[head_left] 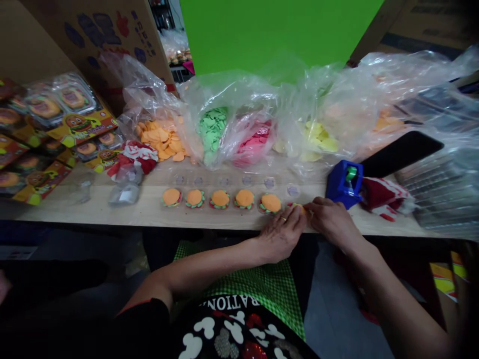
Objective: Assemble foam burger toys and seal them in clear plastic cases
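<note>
My left hand (282, 232) and my right hand (331, 219) meet fingertip to fingertip at the near edge of the table (112, 212); both sets of fingers are closed in a pinch on a small orange piece (300, 206).

Position: the piece lies between the two hands, touching both, so neither is nearer; it sits at the right end of the row of burger stacks (220, 198). My fingers cover most of it, so it is hard to tell whether it has a green base like the others.

Axis: the row runs left to right, parallel to the table edge; the nearest stack (270, 203) lies just beside my left knuckles.

Limits: the blue tape dispenser (343, 184) stands just behind my right hand; small clear lids (247, 179) lie in a line behind the row; bags of coloured pieces (213, 127) close off the back.

Open room: bare tabletop shows left of the row and in the strip between stacks and edge.
</note>
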Demonstrator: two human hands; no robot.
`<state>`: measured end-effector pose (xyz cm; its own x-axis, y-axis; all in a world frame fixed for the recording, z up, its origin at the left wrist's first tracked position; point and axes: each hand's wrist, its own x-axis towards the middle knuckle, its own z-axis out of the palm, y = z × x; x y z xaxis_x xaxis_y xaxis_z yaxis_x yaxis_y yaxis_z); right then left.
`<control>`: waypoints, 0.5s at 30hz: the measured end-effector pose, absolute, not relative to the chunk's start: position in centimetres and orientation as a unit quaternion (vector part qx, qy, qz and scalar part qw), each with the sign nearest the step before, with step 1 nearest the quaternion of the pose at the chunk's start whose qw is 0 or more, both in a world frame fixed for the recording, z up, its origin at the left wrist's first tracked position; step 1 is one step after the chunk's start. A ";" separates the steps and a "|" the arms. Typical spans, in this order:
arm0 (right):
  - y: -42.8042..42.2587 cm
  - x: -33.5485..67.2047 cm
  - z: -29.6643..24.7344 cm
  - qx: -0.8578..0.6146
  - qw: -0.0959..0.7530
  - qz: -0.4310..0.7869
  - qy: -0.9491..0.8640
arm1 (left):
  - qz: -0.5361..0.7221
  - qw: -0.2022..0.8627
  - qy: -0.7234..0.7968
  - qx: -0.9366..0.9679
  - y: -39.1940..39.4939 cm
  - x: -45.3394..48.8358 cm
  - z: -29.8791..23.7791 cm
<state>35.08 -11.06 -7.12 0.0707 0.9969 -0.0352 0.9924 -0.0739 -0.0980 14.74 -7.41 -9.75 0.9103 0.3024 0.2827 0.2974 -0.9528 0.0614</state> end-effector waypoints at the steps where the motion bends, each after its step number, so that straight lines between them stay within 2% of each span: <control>1: -11.0 35.3 -7.2 -0.726 0.030 0.052 -0.685 | 0.155 0.019 0.168 0.973 -7.3 13.9 -9.8; 7: -11.3 36.3 -7.7 -0.770 0.216 0.106 -0.591 | 0.134 0.005 0.285 0.949 -5.8 9.8 -10.2; 12: -12.6 34.6 -5.7 -0.783 0.273 0.106 -0.549 | 0.124 0.006 0.283 0.951 -5.1 10.2 -9.5; 15: -13.4 35.8 -4.6 -0.796 0.313 0.024 -0.518 | 0.107 0.003 0.259 0.960 -4.7 11.3 -9.6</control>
<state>35.78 -13.38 -4.56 0.4621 0.8397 0.2853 0.8092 -0.2677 -0.5230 11.32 -4.69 -9.59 0.8425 0.4985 0.2041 0.4970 -0.8655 0.0620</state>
